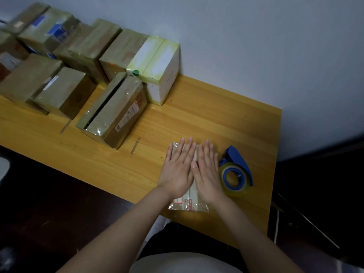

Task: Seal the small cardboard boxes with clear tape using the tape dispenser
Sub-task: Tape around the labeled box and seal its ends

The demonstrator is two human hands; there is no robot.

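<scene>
Item 1: small cardboard box point(189, 203), brown, wrapped in clear tape, red-print label on near end. Lies flat on wooden table point(216, 107), close to front edge, right of centre. Mostly covered by both hands; only far corners, a strip down the middle & the near end show.

Item 2: left hand point(177, 170), palm down on box top, left half. Fingers straight, slightly spread, gripping nothing.

Item 3: right hand point(208, 174), palm down on box top, right half. Fingers straight & close together, gripping nothing. Thumbs of both hands meet over box centre.

Item 4: tape dispenser point(239, 160), blue, lying on table just beside box, right side, next to right hand. Holds roll of clear tape point(234, 189), yellowish tint.

Item 5: larger brown box point(114, 113), further back & left, dark gap down its top seam, shipping label on side.

Item 6: white box point(159, 75), yellowed tape, against wall point(256, 36), touching item 5's far end.

Item 7: approx. a dozen taped brown boxes point(59, 46), stacked & packed together, back-left of table. Details blurred.
</scene>
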